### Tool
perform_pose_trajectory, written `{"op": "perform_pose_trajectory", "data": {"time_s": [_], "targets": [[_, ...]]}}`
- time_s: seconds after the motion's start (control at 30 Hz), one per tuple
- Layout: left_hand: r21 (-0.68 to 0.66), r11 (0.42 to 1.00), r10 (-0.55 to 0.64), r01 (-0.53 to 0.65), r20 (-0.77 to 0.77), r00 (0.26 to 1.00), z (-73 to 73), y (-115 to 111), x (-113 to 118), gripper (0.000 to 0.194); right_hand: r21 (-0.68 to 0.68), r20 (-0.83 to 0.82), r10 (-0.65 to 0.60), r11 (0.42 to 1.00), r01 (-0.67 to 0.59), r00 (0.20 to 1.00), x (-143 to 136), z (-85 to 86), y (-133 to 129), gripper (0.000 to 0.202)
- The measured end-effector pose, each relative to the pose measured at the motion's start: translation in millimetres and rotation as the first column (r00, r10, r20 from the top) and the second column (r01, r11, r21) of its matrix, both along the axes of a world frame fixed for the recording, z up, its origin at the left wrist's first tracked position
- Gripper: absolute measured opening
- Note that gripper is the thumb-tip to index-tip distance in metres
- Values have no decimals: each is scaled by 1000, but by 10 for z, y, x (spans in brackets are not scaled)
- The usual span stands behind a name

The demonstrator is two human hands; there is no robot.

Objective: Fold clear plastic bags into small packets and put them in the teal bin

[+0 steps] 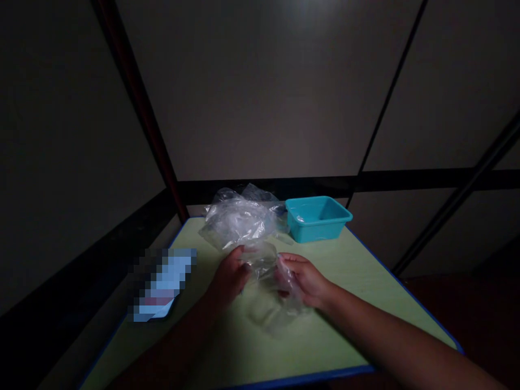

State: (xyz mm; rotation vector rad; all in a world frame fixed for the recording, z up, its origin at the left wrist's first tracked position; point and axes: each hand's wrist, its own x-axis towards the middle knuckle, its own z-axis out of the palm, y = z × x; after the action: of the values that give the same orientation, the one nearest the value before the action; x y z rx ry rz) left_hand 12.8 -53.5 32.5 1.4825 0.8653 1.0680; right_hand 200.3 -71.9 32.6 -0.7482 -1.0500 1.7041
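The fingers of both hands pinch a clear plastic bag: the left hand (231, 275) grips its left edge, the right hand (304, 277) its right. The bag (260, 259) is held between them above the table (345, 309), its lower part blurred and drooping by the right hand. Just beyond lies a crumpled heap of clear plastic (241, 219), with a turquoise tub (316, 230) beside it on the right.

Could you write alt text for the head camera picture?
A left hand and a right hand hold clear film above a green table. Beyond them sit crumpled plastic and, to its right, a turquoise tub.
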Motion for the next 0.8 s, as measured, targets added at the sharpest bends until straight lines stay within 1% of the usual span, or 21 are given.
{"op": "perform_pose_trajectory", "data": {"time_s": [0.03, 0.07, 0.13, 0.2, 0.23, 0.27, 0.3, 0.33, 0.37, 0.4, 0.43, 0.47, 0.5, 0.53, 0.57, 0.6, 0.63, 0.7, 0.73, 0.8], "targets": [[-30, 999, -32, 31, -37, 999, -7, 12, 0, 69, -41, 7, 6, 999, -6, 1000, 21, -1, 5, 38], [-66, 997, -37, 32, -77, 996, -3, 25, 3, 68, -72, 26, 9, 997, -7, 1000, 42, -2, 13, 39], [-123, 992, 18, -37, -155, 988, 30, 48, 10, 57, -131, 89, 11, 991, 0, 996, 85, 9, 38, 42], [-134, 982, 99, -129, -214, 972, 81, 65, 5, 46, -152, 181, -29, 987, 57, 983, 135, 51, 65, 49], [-127, 978, 132, -164, -230, 964, 109, 71, -2, 43, -123, 246, -77, 986, 110, 966, 161, 83, 72, 54], [-111, 975, 161, -191, -235, 959, 137, 73, -11, 42, -50, 317, -135, 986, 159, 939, 186, 118, 71, 57], [-91, 974, 183, -209, -236, 954, 163, 73, -21, 40, 58, 394, -202, 979, 196, 897, 206, 153, 62, 57], [-66, 972, 205, -227, -243, 948, 186, 70, -30, 39, 175, 470, -256, 965, 195, 845, 220, 183, 43, 56], [-39, 970, 224, -241, -252, 942, 205, 65, -36, 37, 282, 539, -293, 946, 159, 790, 227, 204, 17, 56], [-14, 968, 240, -252, -260, 935, 220, 58, -41, 37, 365, 601, -313, 926, 96, 735, 227, 213, -13, 58], [5, 966, 252, -260, -266, 931, 231, 51, -43, 37, 416, 656, -314, 909, 19, 686, 222, 211, -43, 60], [15, 964, 259, -265, -269, 928, 237, 46, -45, 37, 437, 704, -302, 897, -58, 643, 215, 198, -68, 58], [19, 963, 264, -269, -271, 926, 239, 43, -48, 38, 435, 746, -278, 891, -126, 606, 210, 177, -84, 50], [24, 960, 274, -278, -267, 924, 237, 44, -53, 39, 415, 777, -245, 892, -178, 580, 210, 152, -89, 37], [30, 956, 290, -292, -256, 922, 234, 48, -60, 40, 386, 795, -207, 898, -212, 570, 218, 129, -80, 23], [39, 951, 307, -307, -243, 920, 229, 56, -69, 41, 356, 798, -169, 906, -228, 578, 235, 111, -61, 12], [49, 944, 327, -325, -225, 918, 224, 67, -79, 41, 332, 787, -136, 916, -227, 602, 259, 102, -32, 6], [63, 931, 365, -360, -178, 914, 216, 90, -97, 39, 312, 726, -117, 935, -172, 678, 323, 120, 36, 10], [63, 925, 380, -375, -156, 912, 213, 99, -101, 39, 317, 689, -141, 941, -121, 711, 357, 145, 67, 14], [49, 924, 383, -380, -107, 918, 211, 105, -98, 39, 348, 625, -232, 937, -1, 745, 421, 216, 114, 23]]}}
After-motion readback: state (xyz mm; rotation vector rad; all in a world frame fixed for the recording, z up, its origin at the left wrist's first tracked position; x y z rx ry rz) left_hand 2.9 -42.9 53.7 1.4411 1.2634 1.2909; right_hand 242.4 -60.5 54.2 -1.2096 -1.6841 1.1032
